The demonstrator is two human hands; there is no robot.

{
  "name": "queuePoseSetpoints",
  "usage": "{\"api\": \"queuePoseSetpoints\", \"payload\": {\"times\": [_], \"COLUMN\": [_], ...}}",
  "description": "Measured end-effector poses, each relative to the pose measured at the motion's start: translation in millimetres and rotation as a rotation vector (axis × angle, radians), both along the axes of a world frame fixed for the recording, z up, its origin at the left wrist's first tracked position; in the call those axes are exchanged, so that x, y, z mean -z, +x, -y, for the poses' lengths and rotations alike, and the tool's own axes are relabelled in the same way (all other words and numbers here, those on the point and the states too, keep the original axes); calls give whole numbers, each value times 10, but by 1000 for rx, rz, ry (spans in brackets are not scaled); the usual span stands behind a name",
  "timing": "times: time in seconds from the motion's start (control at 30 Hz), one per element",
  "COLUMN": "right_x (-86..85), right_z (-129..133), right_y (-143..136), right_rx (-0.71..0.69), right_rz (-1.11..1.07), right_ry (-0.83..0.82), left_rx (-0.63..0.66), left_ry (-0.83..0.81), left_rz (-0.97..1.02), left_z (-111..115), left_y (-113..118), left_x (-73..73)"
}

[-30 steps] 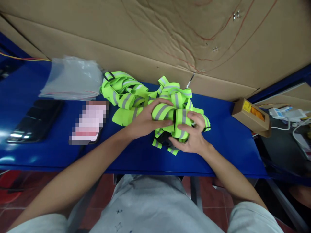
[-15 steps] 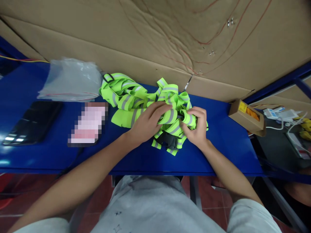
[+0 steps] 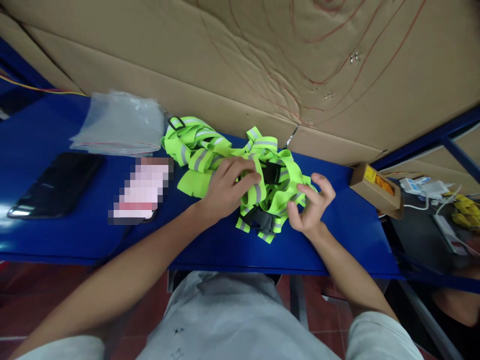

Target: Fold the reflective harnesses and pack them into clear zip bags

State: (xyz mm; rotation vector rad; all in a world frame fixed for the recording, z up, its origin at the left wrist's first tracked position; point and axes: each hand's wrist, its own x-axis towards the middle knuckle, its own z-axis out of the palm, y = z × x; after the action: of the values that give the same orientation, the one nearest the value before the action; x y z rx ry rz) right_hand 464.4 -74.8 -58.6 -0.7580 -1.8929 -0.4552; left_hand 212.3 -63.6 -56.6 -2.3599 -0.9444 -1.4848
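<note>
A tangled heap of neon-yellow reflective straps (image 3: 197, 162) with grey stripes lies in front of me on the blue table. My left hand (image 3: 228, 187) is closed round a loop of strap at the middle of the heap. At the heap's right side my right hand (image 3: 313, 202) is open, thumb and fingers apart and curved, its fingertips beside a strap. Between the hands a black buckle (image 3: 270, 172) shows among the loops. Nearer to me, a second black buckle (image 3: 259, 220) rests at the heap's front edge.
Left of the heap are clear plastic bags (image 3: 122, 122), a phone with a blurred screen (image 3: 144, 187) and a black glossy device (image 3: 56, 185). A small open cardboard box (image 3: 375, 190) stands at right. Behind rises a cardboard wall (image 3: 225, 85). Part of another person's arm (image 3: 459, 297) shows far right.
My right hand has let go of the strap and moved slightly right, its fingers opening. The black buckle between my hands is now more exposed. The camera view has shifted slightly.
</note>
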Motion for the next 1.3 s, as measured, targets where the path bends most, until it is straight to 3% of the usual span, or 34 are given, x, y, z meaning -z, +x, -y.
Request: {"api": "queuePoseSetpoints", "payload": {"times": [0.07,0.2,0.33,0.43,0.53,0.6,0.7,0.8,0.87,0.97,1.07,1.2,1.3], "right_x": [-55,-111,-28,17,3,-5,8,-33,-151,-459,-798,-1082,-1125], "right_z": [84,96,-45,-109,-115,-107,-98,-103,-127,-218,-360,-551,-652], "right_y": [-54,-76,40,112,128,122,107,73,27,-74,-170,-224,-225], "right_rx": [15,85,65,127,147,121,115,124,107,120,173,192,200], "right_rz": [120,266,249,179,97,63,59,109,169,211,190,152,160], "right_ry": [-46,-319,-371,-310,-236,-209,-214,-199,-170,-183,-204,-147,-174], "left_rx": [58,103,243,289,111,-20,-207,-87,45,73,159,505,468], "left_ry": [4,72,-161,-482,-658,-635,-389,-226,-327,-526,-669,-778,-836], "left_rz": [-51,-99,-33,310,681,759,583,259,26,-227,-121,68,189], "left_z": [27,53,35,-11,-123,-191,-166,-10,66,-6,-287,-658,-798], "left_y": [-16,-5,80,122,56,-33,-116,-40,68,195,197,103,57], "left_x": [-4,-2,0,2,17,-4,-132,-324,-446,-628,-837,-1068,-1095]}}
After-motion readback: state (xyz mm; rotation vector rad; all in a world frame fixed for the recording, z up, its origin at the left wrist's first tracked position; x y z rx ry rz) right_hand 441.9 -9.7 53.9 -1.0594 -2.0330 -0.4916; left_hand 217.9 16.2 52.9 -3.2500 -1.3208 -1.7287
